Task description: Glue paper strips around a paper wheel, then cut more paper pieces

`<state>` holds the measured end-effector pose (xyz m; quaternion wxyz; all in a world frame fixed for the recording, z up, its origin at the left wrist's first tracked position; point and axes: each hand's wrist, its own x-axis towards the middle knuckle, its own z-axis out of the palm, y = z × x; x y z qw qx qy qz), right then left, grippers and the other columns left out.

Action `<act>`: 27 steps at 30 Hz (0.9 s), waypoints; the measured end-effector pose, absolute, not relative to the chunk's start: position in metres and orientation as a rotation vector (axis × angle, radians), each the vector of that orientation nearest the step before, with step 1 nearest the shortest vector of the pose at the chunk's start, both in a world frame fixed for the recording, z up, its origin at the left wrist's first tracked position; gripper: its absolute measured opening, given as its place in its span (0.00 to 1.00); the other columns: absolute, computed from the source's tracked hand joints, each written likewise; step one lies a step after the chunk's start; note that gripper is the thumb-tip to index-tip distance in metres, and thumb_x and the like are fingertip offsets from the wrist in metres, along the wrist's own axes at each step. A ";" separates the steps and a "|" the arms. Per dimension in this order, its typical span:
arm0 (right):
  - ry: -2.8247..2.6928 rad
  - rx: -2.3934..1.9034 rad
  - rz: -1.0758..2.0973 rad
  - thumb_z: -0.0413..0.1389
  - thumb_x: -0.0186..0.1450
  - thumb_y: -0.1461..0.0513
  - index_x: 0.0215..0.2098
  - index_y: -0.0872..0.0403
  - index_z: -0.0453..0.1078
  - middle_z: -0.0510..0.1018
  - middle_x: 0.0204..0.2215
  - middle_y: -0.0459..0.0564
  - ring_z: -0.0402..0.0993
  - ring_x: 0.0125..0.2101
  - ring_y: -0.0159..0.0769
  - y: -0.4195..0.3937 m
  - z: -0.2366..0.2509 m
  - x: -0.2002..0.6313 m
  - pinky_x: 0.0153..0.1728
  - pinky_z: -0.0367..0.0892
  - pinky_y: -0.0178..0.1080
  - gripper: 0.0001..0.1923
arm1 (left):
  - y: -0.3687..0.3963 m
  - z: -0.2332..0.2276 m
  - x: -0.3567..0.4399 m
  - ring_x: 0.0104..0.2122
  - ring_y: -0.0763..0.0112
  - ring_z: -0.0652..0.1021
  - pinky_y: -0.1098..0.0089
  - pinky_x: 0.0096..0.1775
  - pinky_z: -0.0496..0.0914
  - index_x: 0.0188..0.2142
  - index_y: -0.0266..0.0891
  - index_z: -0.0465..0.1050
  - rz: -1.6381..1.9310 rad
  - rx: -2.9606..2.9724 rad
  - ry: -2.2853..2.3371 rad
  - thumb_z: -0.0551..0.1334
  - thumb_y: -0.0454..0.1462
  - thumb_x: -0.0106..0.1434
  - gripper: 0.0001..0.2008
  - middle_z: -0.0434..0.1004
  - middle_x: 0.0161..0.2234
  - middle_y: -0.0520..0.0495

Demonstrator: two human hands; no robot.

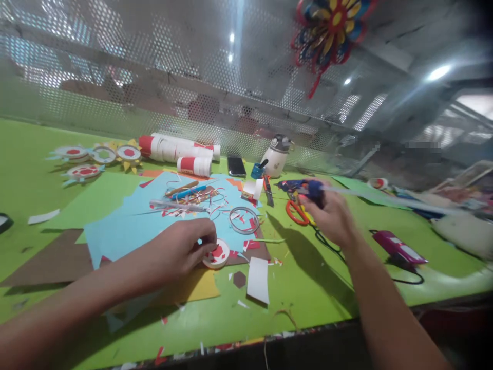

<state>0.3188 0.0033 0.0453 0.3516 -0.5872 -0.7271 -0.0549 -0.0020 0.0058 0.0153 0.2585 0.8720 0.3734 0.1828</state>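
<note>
- Glue gun (315, 190), clasped in the right hand (334, 215): swinging could snag its cord (326, 242) on orange-handled scissors (297, 221).
- Red-and-white disc (220, 253), pinched by the left hand (188, 244): over-squeezing could bend it.

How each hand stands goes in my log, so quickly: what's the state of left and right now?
Left hand: curled, fingertips at the red-patched white disc; whether gripping cannot be told.
Right hand: closed, holding the blue glue gun.

Before a grey perforated screen (154, 97) stretches a bright green surface (26, 164). High toward the screen's right, a white lamp (439, 72) glows near a pale, window-like opening (477, 105).
</note>
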 end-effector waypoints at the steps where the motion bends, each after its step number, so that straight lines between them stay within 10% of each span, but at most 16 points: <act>1: -1.910 -1.544 -0.166 0.52 0.66 0.60 0.50 0.56 0.66 0.76 0.44 0.59 0.76 0.39 0.47 0.008 0.039 0.319 0.41 0.71 0.47 0.15 | 0.006 0.016 -0.002 0.28 0.68 0.71 0.68 0.31 0.63 0.29 0.39 0.68 0.512 2.343 1.012 0.52 0.38 0.63 0.10 0.73 0.29 0.48; 15: -2.131 -1.733 -0.052 0.64 0.53 0.67 0.54 0.54 0.67 0.77 0.42 0.56 0.72 0.44 0.50 0.033 -0.005 0.340 0.45 0.68 0.52 0.30 | 0.005 0.020 -0.002 0.25 0.72 0.74 0.68 0.31 0.69 0.28 0.37 0.68 0.806 1.681 0.826 0.61 0.39 0.59 0.07 0.76 0.25 0.50; 22: -2.120 -1.505 0.192 0.53 0.65 0.60 0.44 0.55 0.73 0.78 0.37 0.53 0.74 0.36 0.39 -0.017 0.051 0.271 0.40 0.69 0.42 0.12 | -0.002 0.024 0.002 0.23 0.75 0.71 0.69 0.31 0.67 0.26 0.36 0.67 0.792 1.489 0.803 0.63 0.39 0.59 0.10 0.74 0.24 0.52; 27: -1.973 -1.206 0.952 0.57 0.61 0.63 0.32 0.56 0.73 0.75 0.27 0.46 0.69 0.28 0.32 -0.024 0.057 0.203 0.30 0.65 0.36 0.04 | -0.001 0.024 0.004 0.23 0.76 0.70 0.70 0.31 0.65 0.26 0.36 0.68 0.789 1.478 0.808 0.64 0.40 0.59 0.10 0.73 0.24 0.53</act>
